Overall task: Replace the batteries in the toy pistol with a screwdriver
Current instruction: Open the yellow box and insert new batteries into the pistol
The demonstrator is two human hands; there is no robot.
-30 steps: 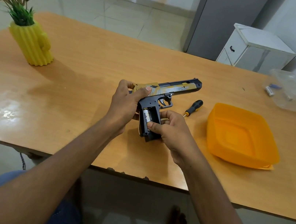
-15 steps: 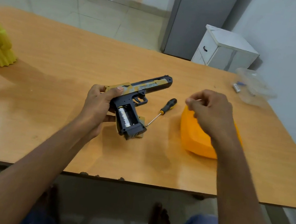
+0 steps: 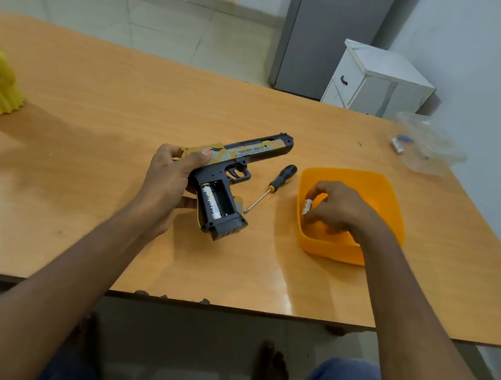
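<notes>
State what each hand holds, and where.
Left hand grips the black-and-tan toy pistol by its slide's rear; right hand pinches a white battery over the orange bowl.

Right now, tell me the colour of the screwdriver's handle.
Black with orange-yellow accents, on the screwdriver in the head view.

One wide-angle camera sits on my head, looking forward and down over the table (image 3: 98,108). My forearms reach in from the bottom edge, my knees and feet show beneath the table's near edge, and floor and wall lie beyond its far edge.
</notes>
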